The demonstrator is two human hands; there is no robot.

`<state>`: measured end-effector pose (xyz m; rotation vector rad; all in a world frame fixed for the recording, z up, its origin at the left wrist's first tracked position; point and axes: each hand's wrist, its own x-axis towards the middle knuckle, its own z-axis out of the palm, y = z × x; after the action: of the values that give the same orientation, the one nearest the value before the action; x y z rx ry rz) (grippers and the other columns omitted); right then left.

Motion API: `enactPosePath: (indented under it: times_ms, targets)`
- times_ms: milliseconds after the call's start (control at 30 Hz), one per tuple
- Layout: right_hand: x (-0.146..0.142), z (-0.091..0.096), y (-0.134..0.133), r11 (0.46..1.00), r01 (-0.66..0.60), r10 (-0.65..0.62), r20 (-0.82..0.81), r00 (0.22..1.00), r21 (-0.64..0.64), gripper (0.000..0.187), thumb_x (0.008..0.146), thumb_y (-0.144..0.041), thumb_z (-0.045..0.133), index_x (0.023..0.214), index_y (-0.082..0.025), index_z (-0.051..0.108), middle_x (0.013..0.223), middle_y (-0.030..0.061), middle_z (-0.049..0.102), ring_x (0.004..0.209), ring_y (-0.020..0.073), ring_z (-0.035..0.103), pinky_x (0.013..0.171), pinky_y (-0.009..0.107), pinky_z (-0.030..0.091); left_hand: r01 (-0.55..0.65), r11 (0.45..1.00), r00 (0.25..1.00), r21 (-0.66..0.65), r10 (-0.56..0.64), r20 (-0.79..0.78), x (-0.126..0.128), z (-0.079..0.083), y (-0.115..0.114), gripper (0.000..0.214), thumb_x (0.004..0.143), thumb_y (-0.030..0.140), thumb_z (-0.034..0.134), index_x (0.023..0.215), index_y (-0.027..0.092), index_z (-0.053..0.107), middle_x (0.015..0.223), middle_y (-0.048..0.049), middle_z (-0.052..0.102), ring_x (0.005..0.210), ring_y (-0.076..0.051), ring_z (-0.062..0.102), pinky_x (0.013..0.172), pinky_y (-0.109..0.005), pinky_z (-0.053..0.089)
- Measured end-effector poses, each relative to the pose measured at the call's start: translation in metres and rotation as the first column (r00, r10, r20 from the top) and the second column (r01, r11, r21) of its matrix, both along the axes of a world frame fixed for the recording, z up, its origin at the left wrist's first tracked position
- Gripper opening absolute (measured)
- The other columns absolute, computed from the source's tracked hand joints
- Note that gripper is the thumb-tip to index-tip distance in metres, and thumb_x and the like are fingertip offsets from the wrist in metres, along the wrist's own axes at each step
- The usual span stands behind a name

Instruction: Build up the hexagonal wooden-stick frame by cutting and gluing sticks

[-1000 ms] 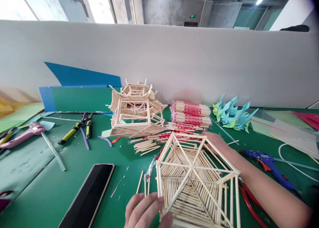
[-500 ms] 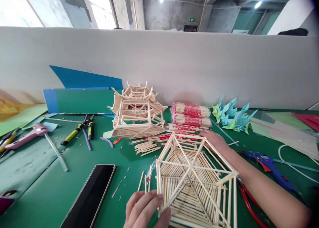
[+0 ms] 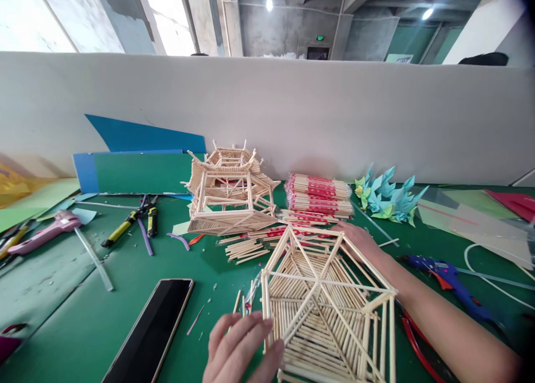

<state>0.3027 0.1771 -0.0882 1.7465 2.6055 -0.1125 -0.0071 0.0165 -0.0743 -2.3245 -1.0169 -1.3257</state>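
A six-sided frame of pale wooden sticks (image 3: 320,282), with a slatted floor and crossed sticks over its top, stands close in front of me. My left hand (image 3: 242,347) holds its near left corner, thumb and fingers on either side of the sticks. Beyond the frame, my right hand (image 3: 355,238) reaches among loose sticks in red-printed wrappers (image 3: 307,218); its fingers are hidden behind the frame's far edge. Several short sticks (image 3: 246,250) lie left of that spot. Behind them stands a tiered pagoda-like stick model (image 3: 229,190).
Bundled wrapped sticks (image 3: 320,196) and blue-green folded paper (image 3: 388,196) lie at the back. A blue glue gun (image 3: 447,277) and red-handled pliers (image 3: 418,344) are on the right. A phone (image 3: 152,327), yellow-black pliers (image 3: 129,224) and a pink glue gun (image 3: 50,232) lie left.
The view has tilted slightly. My left hand has shifted a little left and its fingers have moved slightly at the frame's corner. The right hand stays among the wrapped sticks.
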Motion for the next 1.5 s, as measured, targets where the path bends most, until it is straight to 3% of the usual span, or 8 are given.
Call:
enactPosePath:
  times_ms: [100, 200, 300, 367, 700, 933, 1233, 1500]
  targets:
    - [0.001, -0.002, -0.003, 1.0, 0.015, -0.014, -0.005, 1.0, 0.013, 0.025, 0.09, -0.03, 0.052, 0.112, -0.018, 0.055, 0.115, 0.0071, 0.056, 0.096, 0.0191, 0.057, 0.081, 0.039, 0.049, -0.074, 0.997, 0.997, 0.021, 0.074, -0.028, -0.01, 0.024, 0.034, 0.028, 0.088, 0.021, 0.04, 0.106, 0.017, 0.061, 0.103, -0.0141, 0.065, 0.105, -0.029, 0.057, 0.091, -0.046, 0.04]
    - [0.001, -0.004, -0.004, 1.0, 0.02, -0.02, -0.014, 1.0, 0.017, 0.025, 0.089, -0.03, 0.052, 0.112, -0.018, 0.055, 0.115, 0.0071, 0.056, 0.096, 0.0191, 0.058, 0.08, 0.039, 0.049, -0.308, 0.951, 0.934, 0.038, 0.31, -0.179, -0.018, 0.047, 0.084, 0.037, 0.082, 0.018, 0.053, 0.118, 0.016, 0.051, 0.114, -0.0158, 0.061, 0.113, -0.03, 0.051, 0.092, -0.044, 0.038]
    - [0.002, -0.007, -0.004, 1.0, 0.011, -0.011, -0.027, 1.0, 0.018, 0.026, 0.089, -0.03, 0.052, 0.112, -0.018, 0.054, 0.114, 0.007, 0.056, 0.095, 0.0191, 0.058, 0.08, 0.039, 0.049, -0.367, 0.93, 0.907, 0.019, 0.362, -0.217, -0.022, 0.053, 0.125, 0.044, 0.083, 0.023, 0.052, 0.124, 0.011, 0.046, 0.125, -0.0211, 0.053, 0.122, -0.034, 0.043, 0.097, -0.05, 0.032]
    - [0.003, -0.008, -0.003, 1.0, 0.005, -0.005, -0.034, 0.999, 0.017, 0.026, 0.089, -0.03, 0.052, 0.112, -0.017, 0.054, 0.113, 0.007, 0.057, 0.094, 0.019, 0.058, 0.079, 0.039, 0.05, -0.388, 0.922, 0.895, 0.004, 0.378, -0.236, -0.024, 0.049, 0.14, 0.044, 0.083, 0.023, 0.051, 0.125, 0.011, 0.045, 0.127, -0.0213, 0.052, 0.122, -0.035, 0.043, 0.099, -0.051, 0.029]
    - [0.003, -0.01, -0.004, 1.0, -0.001, 0.002, -0.012, 1.0, 0.027, 0.025, 0.09, -0.03, 0.052, 0.111, -0.018, 0.055, 0.112, 0.0068, 0.057, 0.093, 0.0183, 0.058, 0.079, 0.038, 0.05, -0.372, 0.92, 0.903, 0.127, 0.39, -0.181, -0.033, 0.02, 0.126, 0.028, 0.083, 0.013, 0.052, 0.11, 0.02, 0.056, 0.113, -0.013, 0.064, 0.108, -0.028, 0.057, 0.088, -0.04, 0.038]
    - [0.001, -0.008, -0.006, 0.999, 0.024, -0.024, 0.003, 1.0, 0.026, 0.024, 0.09, -0.031, 0.051, 0.109, -0.018, 0.056, 0.111, 0.0065, 0.058, 0.091, 0.0176, 0.059, 0.077, 0.037, 0.05, -0.351, 0.923, 0.909, 0.155, 0.376, -0.178, -0.034, 0.02, 0.13, 0.028, 0.081, 0.01, 0.054, 0.108, 0.016, 0.059, 0.111, -0.0164, 0.065, 0.107, -0.029, 0.058, 0.086, -0.04, 0.038]
    - [-0.003, -0.002, -0.007, 0.998, 0.041, -0.04, -0.022, 0.999, 0.046, 0.025, 0.089, -0.029, 0.052, 0.111, -0.018, 0.055, 0.114, 0.007, 0.056, 0.095, 0.0187, 0.058, 0.08, 0.039, 0.05, -0.36, 0.921, 0.911, 0.147, 0.381, -0.156, -0.034, 0.013, 0.132, 0.042, 0.082, 0.013, 0.052, 0.122, 0.022, 0.05, 0.116, -0.0141, 0.063, 0.11, -0.028, 0.056, 0.09, -0.042, 0.036]
    - [-0.001, -0.006, -0.004, 0.996, 0.068, -0.067, -0.017, 0.998, 0.066, 0.027, 0.089, -0.03, 0.052, 0.114, -0.018, 0.054, 0.117, 0.0075, 0.055, 0.098, 0.0201, 0.057, 0.082, 0.041, 0.048, -0.358, 0.929, 0.91, 0.094, 0.37, -0.186, -0.036, 0.017, 0.144, 0.047, 0.083, 0.015, 0.048, 0.129, 0.022, 0.044, 0.122, -0.014, 0.059, 0.116, -0.029, 0.051, 0.096, -0.046, 0.032]
